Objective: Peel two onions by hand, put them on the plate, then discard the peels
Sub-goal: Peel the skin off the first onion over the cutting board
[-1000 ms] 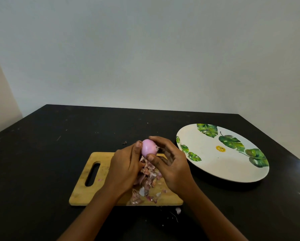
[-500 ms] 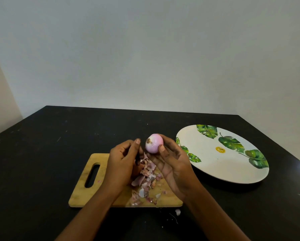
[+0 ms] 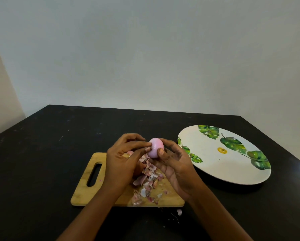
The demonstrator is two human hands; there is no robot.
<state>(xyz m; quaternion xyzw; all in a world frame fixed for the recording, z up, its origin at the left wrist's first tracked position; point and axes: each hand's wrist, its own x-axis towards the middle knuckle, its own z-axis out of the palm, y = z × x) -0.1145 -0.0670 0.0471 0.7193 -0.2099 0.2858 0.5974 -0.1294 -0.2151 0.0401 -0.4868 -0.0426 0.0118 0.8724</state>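
Observation:
A smooth pink peeled onion (image 3: 155, 147) is held above the far end of a wooden cutting board (image 3: 86, 192). My right hand (image 3: 176, 167) cups it from below and the right, thumb on its front. My left hand (image 3: 124, 160) touches its left side with the fingertips. A heap of pink and brown onion peels (image 3: 146, 181) lies on the board under my hands. A brownish lump that may be a second onion (image 3: 139, 168) shows partly behind my left hand. The white plate with green leaf prints (image 3: 215, 164) lies to the right with nothing on it.
The black table (image 3: 41, 162) carries everything. A small scrap of peel (image 3: 179, 212) and a few crumbs lie on the table just in front of the board. A pale wall stands behind the table's far edge.
The onion was turned in my right hand, its root end no longer showing. My left hand came back from the board and its fingertips rest on the onion again.

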